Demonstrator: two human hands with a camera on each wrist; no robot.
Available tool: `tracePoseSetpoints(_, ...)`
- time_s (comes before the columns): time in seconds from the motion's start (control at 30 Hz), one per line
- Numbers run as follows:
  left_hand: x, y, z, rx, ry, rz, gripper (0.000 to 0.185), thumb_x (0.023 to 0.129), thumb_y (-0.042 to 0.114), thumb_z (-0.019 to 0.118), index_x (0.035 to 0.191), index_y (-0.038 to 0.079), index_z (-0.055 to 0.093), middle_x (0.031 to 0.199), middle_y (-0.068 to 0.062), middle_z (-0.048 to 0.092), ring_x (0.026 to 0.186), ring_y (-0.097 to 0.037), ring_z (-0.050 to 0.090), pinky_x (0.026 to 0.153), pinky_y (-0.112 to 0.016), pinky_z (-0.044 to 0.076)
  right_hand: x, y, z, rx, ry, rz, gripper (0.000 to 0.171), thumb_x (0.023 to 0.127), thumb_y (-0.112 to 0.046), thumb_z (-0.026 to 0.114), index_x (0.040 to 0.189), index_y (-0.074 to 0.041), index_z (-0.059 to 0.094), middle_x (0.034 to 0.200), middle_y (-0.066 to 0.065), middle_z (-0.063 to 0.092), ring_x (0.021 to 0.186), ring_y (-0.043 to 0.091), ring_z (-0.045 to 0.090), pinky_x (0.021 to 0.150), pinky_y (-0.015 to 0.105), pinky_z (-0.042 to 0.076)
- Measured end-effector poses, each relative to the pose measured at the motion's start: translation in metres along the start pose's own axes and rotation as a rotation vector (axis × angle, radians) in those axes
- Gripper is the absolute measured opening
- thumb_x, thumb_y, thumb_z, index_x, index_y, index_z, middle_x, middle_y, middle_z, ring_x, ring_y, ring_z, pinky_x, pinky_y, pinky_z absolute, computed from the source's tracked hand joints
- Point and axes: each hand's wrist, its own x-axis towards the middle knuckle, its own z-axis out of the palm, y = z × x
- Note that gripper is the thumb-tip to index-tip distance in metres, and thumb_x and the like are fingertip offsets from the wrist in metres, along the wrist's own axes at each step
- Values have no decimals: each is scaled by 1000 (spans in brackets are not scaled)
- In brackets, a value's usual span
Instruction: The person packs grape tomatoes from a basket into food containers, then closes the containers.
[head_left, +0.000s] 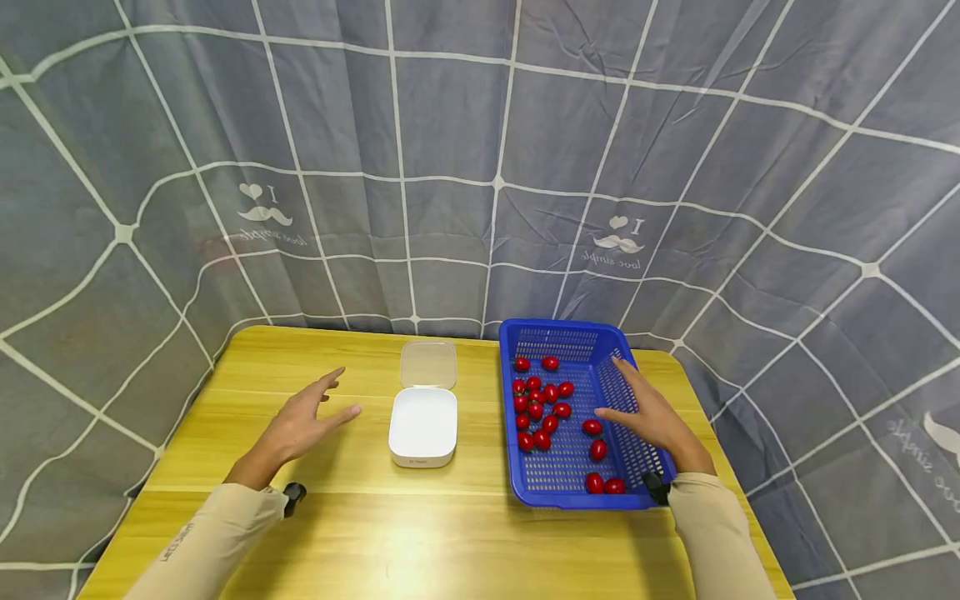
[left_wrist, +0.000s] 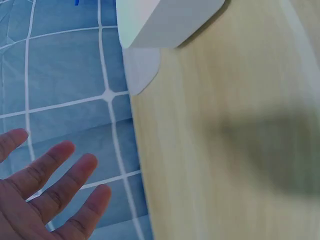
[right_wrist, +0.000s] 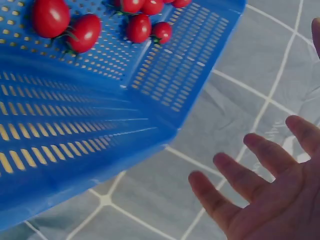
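Note:
My left hand (head_left: 300,423) hovers over the table left of a small white box (head_left: 423,423), fingers spread and holding nothing. The box's translucent lid (head_left: 428,364) is swung back behind it. In the left wrist view the box (left_wrist: 185,20) shows only in part, at the top. My right hand (head_left: 651,415) is held above the right side of a blue plastic basket (head_left: 542,500), its fingers extended and nothing between them. Several red cherry tomatoes (head_left: 542,439) lie in the basket, mostly on its left side; a pair (right_wrist: 85,34) appears close up in the right wrist view.
The yellow wood-grain table (head_left: 360,533) carries the box in the middle and the basket on the right. Behind and around it hangs a grey curtain (head_left: 450,217) with white grid lines. Dark wrist straps (head_left: 295,497) sit over the beige sleeves.

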Motion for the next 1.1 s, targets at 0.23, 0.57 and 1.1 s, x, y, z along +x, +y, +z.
tracePoseSetpoints(0.23,4,-9,22,-103,-15,-38,69,96,44,56,146,1,35,139,-30,45,120,-48,49,92,-61,48,-1,9,3,23,-48,0,79,87,-34,71,148,-1,32,149,29,31,135,53,26,107,70,24)
tracePoseSetpoints(0.57,5,-20,45,-341,-111,-149,62,99,39,53,143,-4,39,136,-29,47,121,-48,47,95,-56,49,1,26,15,79,-245,31,55,84,-10,73,134,2,53,131,32,50,121,53,45,99,64,43)
tracePoseSetpoints(1.1,8,-25,87,-661,-194,-314,63,100,34,52,143,-8,33,138,-31,43,113,-38,55,89,-43,56,9,30,30,147,-472,33,38,83,2,71,120,6,64,111,23,64,107,44,54,91,49,54)
